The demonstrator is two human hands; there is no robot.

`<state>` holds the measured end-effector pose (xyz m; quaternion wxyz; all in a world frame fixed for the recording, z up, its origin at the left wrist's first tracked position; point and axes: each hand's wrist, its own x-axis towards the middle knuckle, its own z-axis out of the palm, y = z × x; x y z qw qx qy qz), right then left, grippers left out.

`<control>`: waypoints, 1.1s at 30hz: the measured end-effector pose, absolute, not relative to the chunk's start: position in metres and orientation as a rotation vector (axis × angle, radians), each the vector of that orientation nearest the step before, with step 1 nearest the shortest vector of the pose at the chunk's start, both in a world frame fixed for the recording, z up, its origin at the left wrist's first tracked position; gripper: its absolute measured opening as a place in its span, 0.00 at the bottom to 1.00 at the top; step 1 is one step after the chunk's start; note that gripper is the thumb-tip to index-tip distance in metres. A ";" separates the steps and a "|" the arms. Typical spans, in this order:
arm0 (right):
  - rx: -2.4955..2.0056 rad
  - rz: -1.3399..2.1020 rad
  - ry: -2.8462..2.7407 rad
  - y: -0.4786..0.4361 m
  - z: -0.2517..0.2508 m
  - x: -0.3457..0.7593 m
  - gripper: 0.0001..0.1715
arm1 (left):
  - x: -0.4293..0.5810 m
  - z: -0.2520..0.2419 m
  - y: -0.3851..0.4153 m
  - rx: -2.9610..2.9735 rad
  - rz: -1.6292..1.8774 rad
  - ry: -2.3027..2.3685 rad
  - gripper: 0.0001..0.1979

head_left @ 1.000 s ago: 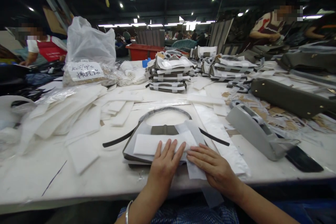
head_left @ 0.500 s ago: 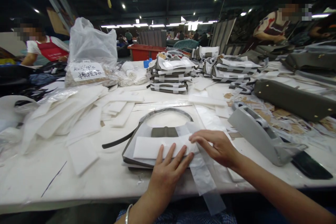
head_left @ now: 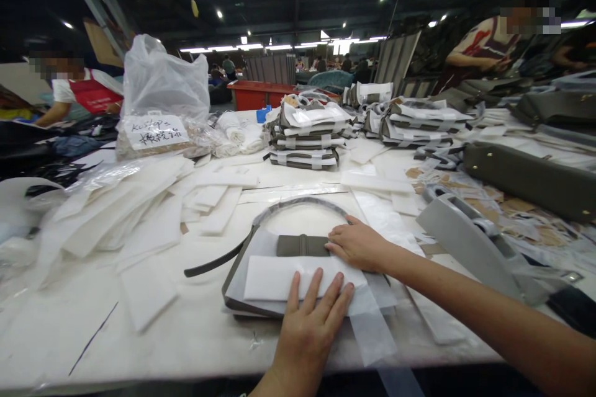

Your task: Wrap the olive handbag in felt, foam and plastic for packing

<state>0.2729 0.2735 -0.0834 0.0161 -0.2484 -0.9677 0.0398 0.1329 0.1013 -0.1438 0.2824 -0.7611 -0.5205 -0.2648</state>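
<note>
In front of me lies an olive-grey handbag [head_left: 298,245], partly wrapped in thin white tissue, with its wrapped handle arched at the top. A white foam strip [head_left: 270,278] rests across the bag's front. Flat on the lower edge of that strip is my left hand [head_left: 313,325], fingers spread. My right hand [head_left: 356,245] rests on the tissue at the bag's upper right, fingers stretched out, fingertips near the olive flap. A translucent film strip [head_left: 372,329] runs from the foam's right end over the table's front edge. A dark strap [head_left: 212,263] sticks out at left.
To the right stands a grey tape dispenser [head_left: 459,239]. Loose foam sheets [head_left: 125,217] are piled at left, near a labelled plastic bag [head_left: 162,99]. Stacked wrapped bags [head_left: 305,136] sit at the back. Two co-workers stand at the far sides.
My right hand has moved from the foam strip's right end up and away to the bag's upper right, its fingers straighter. My left hand stays on the foam. The view has shifted slightly.
</note>
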 end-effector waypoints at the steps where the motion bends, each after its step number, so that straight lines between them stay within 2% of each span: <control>1: -0.741 0.147 -3.004 0.275 -0.083 0.273 0.22 | 0.132 -0.144 0.101 -2.045 -0.702 -1.394 0.19; 8: -0.525 0.459 -2.766 0.266 -0.090 0.303 0.18 | 0.129 -0.145 0.101 -2.093 -0.720 -1.380 0.19; 11: -0.523 0.453 -2.554 0.234 -0.090 0.338 0.16 | 0.129 -0.144 0.101 -2.123 -0.729 -1.408 0.19; 14: -0.533 0.343 -2.457 0.198 -0.088 0.372 0.22 | 0.131 -0.140 0.100 -2.140 -0.774 -1.427 0.19; 17: -0.489 0.258 -2.541 0.173 -0.091 0.389 0.35 | 0.131 -0.136 0.097 -2.214 -0.729 -1.459 0.20; 18: -0.482 0.210 -2.562 0.169 -0.095 0.389 0.35 | 0.130 -0.136 0.097 -2.235 -0.710 -1.465 0.20; 21: -0.422 0.048 -2.511 0.167 -0.110 0.382 0.24 | 0.128 -0.135 0.096 -2.265 -0.667 -1.469 0.21; 29: -0.334 0.026 -2.357 0.174 -0.134 0.374 0.25 | 0.131 -0.108 0.087 -2.515 -0.577 -1.706 0.35; 31: -0.328 0.030 -2.352 0.173 -0.134 0.375 0.25 | 0.139 -0.102 0.086 -2.500 -0.636 -1.789 0.34; 33: -0.332 0.038 -2.342 0.171 -0.134 0.374 0.25 | 0.149 -0.103 0.088 -2.393 -0.718 -1.849 0.29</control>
